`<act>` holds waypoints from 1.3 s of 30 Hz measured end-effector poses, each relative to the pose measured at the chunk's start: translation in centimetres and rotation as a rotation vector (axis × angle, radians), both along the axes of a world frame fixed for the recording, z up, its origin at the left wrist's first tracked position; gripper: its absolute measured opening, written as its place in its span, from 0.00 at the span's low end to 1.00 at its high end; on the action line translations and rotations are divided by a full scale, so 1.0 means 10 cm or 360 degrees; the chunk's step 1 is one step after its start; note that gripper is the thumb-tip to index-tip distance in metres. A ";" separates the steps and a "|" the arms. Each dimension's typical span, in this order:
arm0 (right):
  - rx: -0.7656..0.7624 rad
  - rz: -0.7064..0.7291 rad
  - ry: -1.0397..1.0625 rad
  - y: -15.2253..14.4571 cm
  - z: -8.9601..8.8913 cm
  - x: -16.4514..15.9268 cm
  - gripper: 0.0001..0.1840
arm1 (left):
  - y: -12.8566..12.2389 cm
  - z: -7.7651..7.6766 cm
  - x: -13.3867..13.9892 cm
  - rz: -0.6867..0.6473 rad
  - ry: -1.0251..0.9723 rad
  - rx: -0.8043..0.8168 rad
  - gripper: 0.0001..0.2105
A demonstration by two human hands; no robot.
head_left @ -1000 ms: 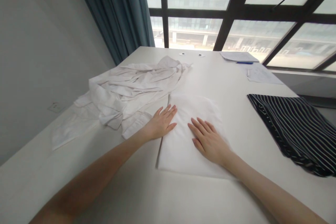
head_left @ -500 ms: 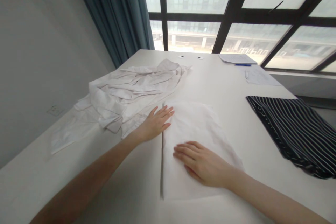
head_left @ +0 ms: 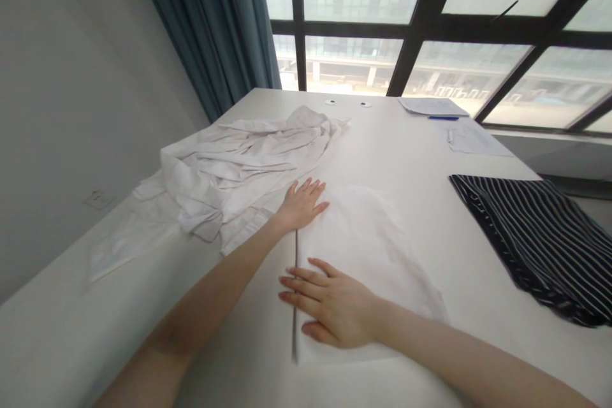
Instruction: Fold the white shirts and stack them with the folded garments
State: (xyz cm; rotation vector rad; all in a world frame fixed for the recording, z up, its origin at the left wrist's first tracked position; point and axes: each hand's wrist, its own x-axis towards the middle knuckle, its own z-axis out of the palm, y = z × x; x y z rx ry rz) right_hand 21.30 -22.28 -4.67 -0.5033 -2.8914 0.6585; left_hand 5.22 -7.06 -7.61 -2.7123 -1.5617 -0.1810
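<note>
A folded white cloth (head_left: 368, 236), perhaps a garment, lies flat on the white table (head_left: 229, 344). Across its far left corner rests my left hand (head_left: 302, 204), palm down with the fingers spread. Nearer to me, my right hand (head_left: 335, 306) lies flat on the same cloth, its fingertips reaching over the left folded edge. Neither hand grips anything. Part of the cloth's near right side is hidden under my right forearm.
Crumpled white fabric (head_left: 248, 153) lies at the far left, beside a clear plastic bag (head_left: 124, 242). A black-and-white striped cloth (head_left: 535, 236) sits at the right. Papers (head_left: 430, 106) and a blue pen (head_left: 443, 118) are at the back, near the window.
My left hand has moved slightly away from me and to the right along the cloth's edge. My right hand has slid left, over the folded edge, with its fingers more spread.
</note>
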 end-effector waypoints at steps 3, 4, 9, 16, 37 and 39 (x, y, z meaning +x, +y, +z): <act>0.0000 0.0018 -0.0012 -0.03 0.01 0.00 0.31 | 0.05 -0.05 0.03 0.0052 -0.0019 0.0065 0.25; 0.0001 0.0025 -0.0008 -0.05 0.01 0.00 0.31 | 0.06 -0.06 0.04 0.0066 -0.0029 0.0070 0.25; -0.0015 0.0087 0.0008 -0.14 0.03 0.01 0.29 | 0.16 -0.10 0.08 0.0119 -0.0113 0.0052 0.24; -0.0083 0.0143 0.0055 -0.33 0.03 0.01 0.28 | 0.26 -0.14 0.09 0.0161 -0.0213 0.0056 0.22; -0.0009 -0.0419 -0.0058 -0.11 -0.07 -0.02 0.34 | 0.20 -0.09 0.06 -0.0262 -0.0389 0.0082 0.21; -0.0051 -0.0381 -0.0083 -0.13 -0.05 0.00 0.35 | 0.21 -0.08 0.07 -0.0223 -0.0329 0.0054 0.21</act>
